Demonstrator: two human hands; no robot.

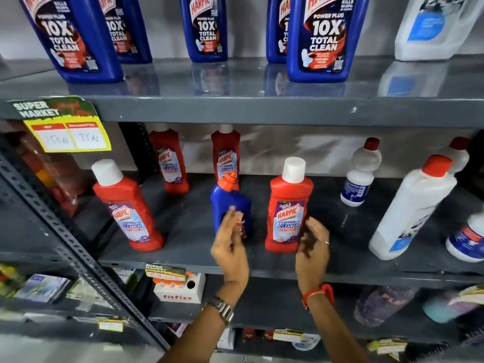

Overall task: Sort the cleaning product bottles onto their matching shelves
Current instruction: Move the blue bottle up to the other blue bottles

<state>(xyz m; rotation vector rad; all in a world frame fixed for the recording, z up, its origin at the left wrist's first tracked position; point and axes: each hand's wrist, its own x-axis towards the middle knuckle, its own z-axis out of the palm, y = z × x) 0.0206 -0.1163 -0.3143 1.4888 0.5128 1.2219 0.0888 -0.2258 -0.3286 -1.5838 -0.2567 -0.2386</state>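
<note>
A small blue Harpic bottle [230, 203] with an orange cap stands on the middle shelf [262, 268] among red Harpic bathroom cleaner bottles [288, 205]. My left hand [229, 247] is right in front of the blue bottle, fingers apart, holding nothing. My right hand [313, 247] hovers open beside the red bottle's lower right, not gripping it. More red bottles stand at the left [128, 208] and at the back [170, 161]. Large blue Harpic bottles [319, 38] line the top shelf [262, 108].
White bottles with red caps [411, 208] stand on the right of the middle shelf. A white jug [434, 27] is at the top right. A yellow price tag [70, 137] hangs at the left. A slanted metal upright [65, 237] crosses the left. Lower shelves hold boxes and packets.
</note>
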